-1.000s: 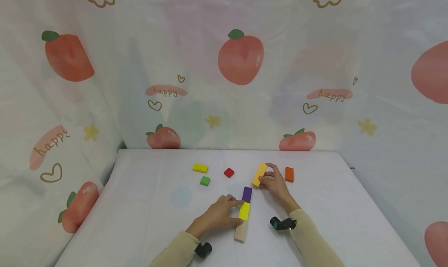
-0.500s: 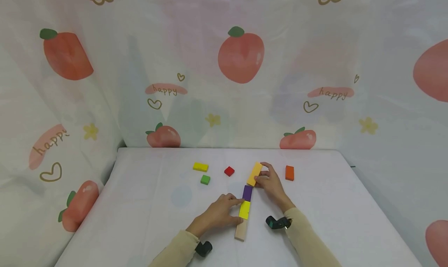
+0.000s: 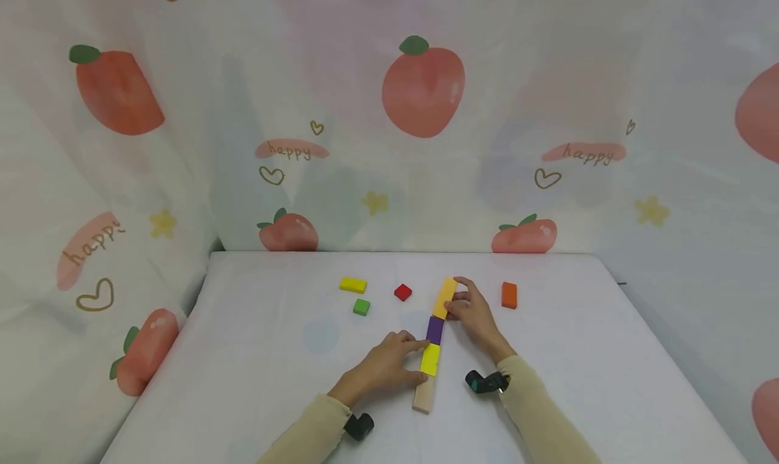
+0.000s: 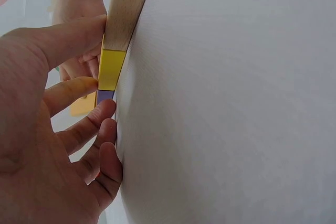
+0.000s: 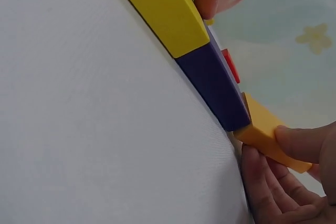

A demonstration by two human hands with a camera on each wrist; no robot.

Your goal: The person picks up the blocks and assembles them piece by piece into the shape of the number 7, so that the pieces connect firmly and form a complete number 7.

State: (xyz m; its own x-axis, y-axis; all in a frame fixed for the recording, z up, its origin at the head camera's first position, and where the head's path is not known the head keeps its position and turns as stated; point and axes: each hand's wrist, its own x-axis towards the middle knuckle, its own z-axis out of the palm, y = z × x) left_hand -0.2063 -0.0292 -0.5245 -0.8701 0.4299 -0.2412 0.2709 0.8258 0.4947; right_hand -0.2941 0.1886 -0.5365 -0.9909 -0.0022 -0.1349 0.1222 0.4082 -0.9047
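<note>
The right hand (image 3: pixel 477 318) has its fingers clamped on the amber block (image 3: pixel 445 297). The near end of the amber block sits at the far end of the purple block (image 3: pixel 435 330) and appears to touch it. From the purple block toward the person, the row continues with the yellow block (image 3: pixel 430 360) and the plain wooden block (image 3: pixel 422 396), end to end on the bench (image 3: pixel 262 342).

The left hand (image 3: pixel 386 362) has thumb and index finger apart, both tips against the row's left side. Beyond lie the second yellow block (image 3: pixel 353 285), green block (image 3: pixel 362 307) and red block (image 3: pixel 403 292); the orange block (image 3: pixel 509 295) lies right of the right hand.
</note>
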